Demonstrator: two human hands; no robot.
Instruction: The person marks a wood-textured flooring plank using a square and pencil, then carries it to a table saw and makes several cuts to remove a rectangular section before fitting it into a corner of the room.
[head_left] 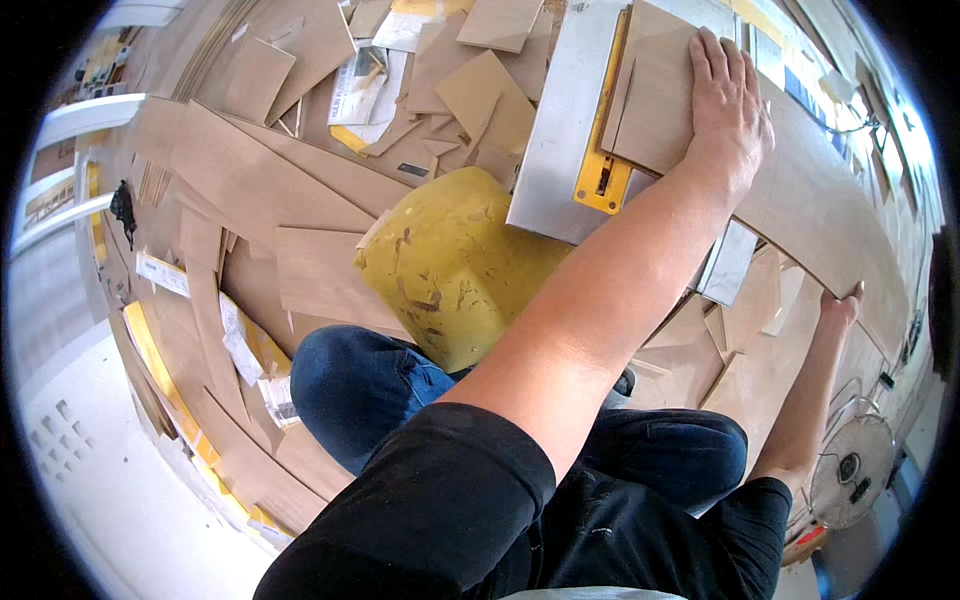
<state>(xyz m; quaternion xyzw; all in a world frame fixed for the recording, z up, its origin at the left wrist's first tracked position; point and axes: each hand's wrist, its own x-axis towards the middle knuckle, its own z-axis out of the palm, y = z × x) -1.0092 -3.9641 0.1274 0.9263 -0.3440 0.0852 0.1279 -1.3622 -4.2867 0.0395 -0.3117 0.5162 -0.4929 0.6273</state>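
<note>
My left hand (725,120) lies with fingers outstretched on a tan board (650,90) over a silver saw table (550,120), beside its yellow slotted insert (600,191). At the right, my right hand (842,305) grips the edge of a long tan board (815,205), which reaches back beneath or beside my left hand; their exact overlap is hidden. My left forearm crosses the middle of the view, over my bent legs. Just below the saw table is a scuffed yellow plastic piece (440,270).
Many loose board offcuts (330,280) lie heaped on the floor left of and behind the saw, with torn yellow and white packaging (160,360) among them. A metal fan (850,470) stands at lower right. A white surface (70,470) is at lower left.
</note>
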